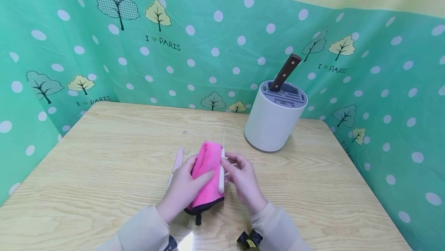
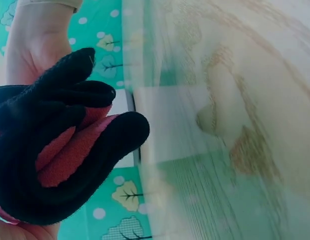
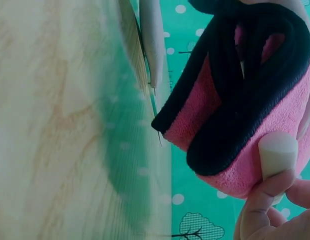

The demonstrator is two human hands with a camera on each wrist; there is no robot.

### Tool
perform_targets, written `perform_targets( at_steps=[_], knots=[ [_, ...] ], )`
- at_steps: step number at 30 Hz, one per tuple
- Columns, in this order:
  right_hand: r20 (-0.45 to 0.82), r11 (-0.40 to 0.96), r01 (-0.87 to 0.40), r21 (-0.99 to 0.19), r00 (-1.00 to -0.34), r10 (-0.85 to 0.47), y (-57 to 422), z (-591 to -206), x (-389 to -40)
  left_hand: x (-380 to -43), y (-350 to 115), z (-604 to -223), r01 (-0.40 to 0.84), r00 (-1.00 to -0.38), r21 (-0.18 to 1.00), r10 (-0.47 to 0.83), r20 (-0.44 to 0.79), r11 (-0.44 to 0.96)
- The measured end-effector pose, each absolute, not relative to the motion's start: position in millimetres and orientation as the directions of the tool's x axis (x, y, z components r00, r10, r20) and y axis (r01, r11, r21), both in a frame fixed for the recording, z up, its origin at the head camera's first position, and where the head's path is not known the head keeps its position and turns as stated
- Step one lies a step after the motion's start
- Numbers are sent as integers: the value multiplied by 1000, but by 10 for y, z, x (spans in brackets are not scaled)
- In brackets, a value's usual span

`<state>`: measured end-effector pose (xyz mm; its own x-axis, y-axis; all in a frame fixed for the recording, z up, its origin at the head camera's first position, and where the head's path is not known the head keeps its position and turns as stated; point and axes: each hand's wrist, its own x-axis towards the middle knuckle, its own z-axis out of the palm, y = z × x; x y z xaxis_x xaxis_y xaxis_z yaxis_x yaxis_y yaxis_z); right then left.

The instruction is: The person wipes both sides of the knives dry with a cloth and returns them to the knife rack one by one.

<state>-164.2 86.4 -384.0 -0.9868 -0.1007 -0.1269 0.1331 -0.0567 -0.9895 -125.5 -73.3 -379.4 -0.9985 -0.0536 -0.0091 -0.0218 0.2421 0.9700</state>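
Just left of the table's middle, my left hand point(image 1: 185, 189) grips a folded pink cloth point(image 1: 208, 166) with black edging and a small black loop. My right hand point(image 1: 243, 177) pinches the white handle of a knife point(image 1: 221, 173) along the cloth's right side. Its thin blade points away from me and shows nearly edge-on. In the right wrist view the butt of the white handle point(image 3: 278, 155) shows between fingers and cloth. The cloth's layered black-edged folds point(image 2: 95, 150) face the left wrist camera. A second knife, with a pinkish blade point(image 1: 178, 159), lies partly behind my left hand.
A white knife block point(image 1: 272, 123) with a slotted grey top stands at the back right. One dark brown knife handle point(image 1: 286, 72) sticks up from it. A green dotted curtain point(image 1: 208, 42) hangs behind the wooden table point(image 1: 114, 158).
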Motion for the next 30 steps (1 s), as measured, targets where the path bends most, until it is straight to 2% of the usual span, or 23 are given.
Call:
perform_targets(
  at_steps=[8, 18, 30],
  knots=[
    [-112, -51, 120, -991, -984, -136, 851, -3854, -1592, -1274, -753, -3776, 0, -998, 975, -59, 14, 220],
    [-129, -12, 133, -991, -976, -174, 852, -3858, -1531, -1331, -781, -3762, -30, -998, 977, -67, -16, 212],
    [-142, -28, 150, -988, -970, -196, 838, -3864, -1508, -1377, -806, -3757, -49, -997, 982, -67, -37, 181]
  ],
)
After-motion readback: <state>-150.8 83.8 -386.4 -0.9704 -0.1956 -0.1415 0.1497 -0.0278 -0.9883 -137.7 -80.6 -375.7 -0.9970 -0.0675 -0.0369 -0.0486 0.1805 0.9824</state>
